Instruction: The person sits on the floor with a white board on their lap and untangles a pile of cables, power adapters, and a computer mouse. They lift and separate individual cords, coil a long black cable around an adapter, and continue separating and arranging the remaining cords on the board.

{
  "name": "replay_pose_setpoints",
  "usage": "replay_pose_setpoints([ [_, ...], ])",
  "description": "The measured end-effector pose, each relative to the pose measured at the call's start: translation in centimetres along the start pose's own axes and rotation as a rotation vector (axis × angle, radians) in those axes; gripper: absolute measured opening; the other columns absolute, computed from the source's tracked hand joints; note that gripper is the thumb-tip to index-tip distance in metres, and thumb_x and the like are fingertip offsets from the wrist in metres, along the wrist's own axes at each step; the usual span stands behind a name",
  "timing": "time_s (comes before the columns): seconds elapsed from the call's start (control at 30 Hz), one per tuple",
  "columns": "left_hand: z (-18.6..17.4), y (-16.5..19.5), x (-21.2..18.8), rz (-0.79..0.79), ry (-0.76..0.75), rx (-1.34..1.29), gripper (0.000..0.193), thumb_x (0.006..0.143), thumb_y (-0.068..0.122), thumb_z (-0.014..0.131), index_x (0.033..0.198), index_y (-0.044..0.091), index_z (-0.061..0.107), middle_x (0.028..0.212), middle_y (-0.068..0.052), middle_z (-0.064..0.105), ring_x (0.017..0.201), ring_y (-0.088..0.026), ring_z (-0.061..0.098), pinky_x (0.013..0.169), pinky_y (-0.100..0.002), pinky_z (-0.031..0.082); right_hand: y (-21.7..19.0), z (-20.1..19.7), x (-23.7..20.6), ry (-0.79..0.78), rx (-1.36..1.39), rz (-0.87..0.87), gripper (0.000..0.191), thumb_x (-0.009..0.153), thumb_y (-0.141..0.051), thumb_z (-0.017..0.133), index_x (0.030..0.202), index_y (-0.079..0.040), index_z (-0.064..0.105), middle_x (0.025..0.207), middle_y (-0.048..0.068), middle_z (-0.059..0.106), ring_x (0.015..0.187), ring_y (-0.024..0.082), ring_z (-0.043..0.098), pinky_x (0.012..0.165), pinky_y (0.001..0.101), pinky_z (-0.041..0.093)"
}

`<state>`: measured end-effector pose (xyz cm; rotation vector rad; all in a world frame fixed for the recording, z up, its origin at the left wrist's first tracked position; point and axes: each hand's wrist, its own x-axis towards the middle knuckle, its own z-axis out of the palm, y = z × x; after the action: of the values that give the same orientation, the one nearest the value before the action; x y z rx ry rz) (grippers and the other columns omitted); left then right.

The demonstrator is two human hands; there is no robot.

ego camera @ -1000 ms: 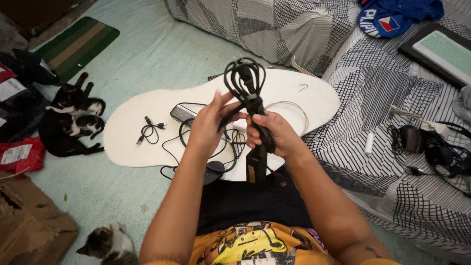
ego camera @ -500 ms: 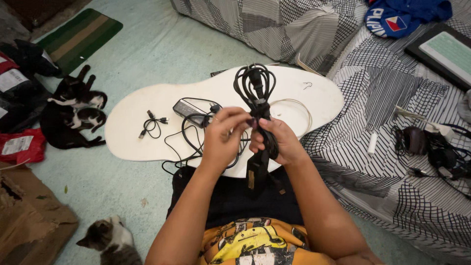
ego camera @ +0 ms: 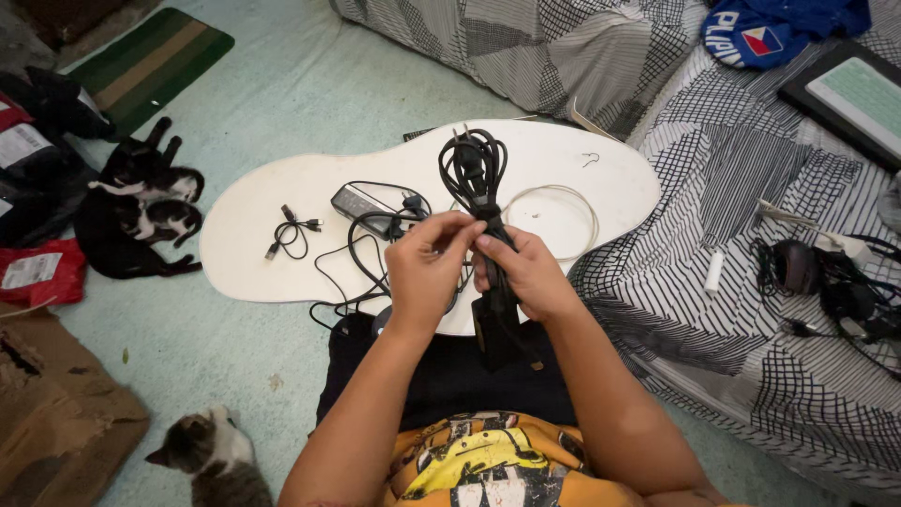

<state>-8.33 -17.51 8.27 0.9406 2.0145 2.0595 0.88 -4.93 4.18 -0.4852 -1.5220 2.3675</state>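
Pale green floor fills the left of the frame, with a white, curvy low table [ego camera: 263,235] across the middle and a bed under black-and-white patterned sheets [ego camera: 713,216] along the right. At centre, the right hand [ego camera: 526,274] clenches a black bundled cable [ego camera: 474,169], whose loops stand up above the fist over the table while a black adapter block [ego camera: 496,330] hangs below it. The left hand [ego camera: 427,272] pinches the cable's wrap just beside the right thumb, fingertips touching the bundle. On the table behind the hands lie a grey power brick [ego camera: 361,202] with loose black cord, a small coiled black cable [ego camera: 291,230] to its left, and a thin white cable [ego camera: 563,202] looped to the right. 2 black-and-white cats [ego camera: 141,202] lie on the floor at the left, and another cat [ego camera: 211,455] sits at lower left beside brown cardboard [ego camera: 47,422]. Headphones [ego camera: 798,268] rest on the bed at right.
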Motion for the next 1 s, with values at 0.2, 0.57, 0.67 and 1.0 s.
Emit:
replay_pose_setpoints([
  [0.2, -0.1, 0.1, -0.2, 0.26, -0.033, 0.264, 0.015, 0.091, 0.007, 0.076, 0.106, 0.005, 0.078, 0.098, -0.011, 0.076, 0.082, -0.022, 0.074, 0.071, -0.029, 0.057, -0.3, 0.1, -0.2, 0.049, -0.139, -0.012, 0.018, 0.1, -0.021, 0.065, 0.102, -0.003, 0.065, 0.076, 0.001, 0.063, 0.063, 0.01, 0.059, 0.059, 0.026, 0.051],
  [0.57, -0.4, -0.9, 0.5, 0.363, -0.101, 0.343, 0.019, 0.089, 0.003, 0.074, 0.108, 0.005, 0.078, 0.094, -0.01, 0.07, 0.082, -0.026, 0.069, 0.07, -0.034, 0.054, -1.2, -0.2, -0.5, -0.035, -0.254, 0.003, 0.018, 0.1, -0.021, 0.066, 0.1, -0.003, 0.064, 0.072, 0.001, 0.063, 0.062, 0.009, 0.058, 0.059, 0.0249, 0.05],
  [0.67, -0.6, -1.0, 0.4, 0.511, -0.094, 0.417, 0.019, 0.087, 0.001, 0.074, 0.106, 0.004, 0.076, 0.094, -0.009, 0.069, 0.088, -0.027, 0.067, 0.08, -0.038, 0.052, -1.3, -0.7, -0.4, -0.058, -0.261, 0.013, 0.019, 0.1, -0.021, 0.065, 0.1, -0.002, 0.063, 0.071, 0.001, 0.063, 0.061, 0.01, 0.059, 0.059, 0.0256, 0.05],
  [1.0, -0.3, -1.4, 0.7, 0.637, -0.043, 0.53, 0.018, 0.088, 0.006, 0.075, 0.105, 0.004, 0.073, 0.094, -0.007, 0.059, 0.093, -0.027, 0.054, 0.087, -0.045, 0.04, -0.9, -1.2, -0.1, -0.105, -0.058, 0.038, 0.024, 0.104, -0.027, 0.059, 0.103, -0.003, 0.061, 0.074, 0.003, 0.063, 0.064, 0.012, 0.06, 0.062, 0.029, 0.053],
])
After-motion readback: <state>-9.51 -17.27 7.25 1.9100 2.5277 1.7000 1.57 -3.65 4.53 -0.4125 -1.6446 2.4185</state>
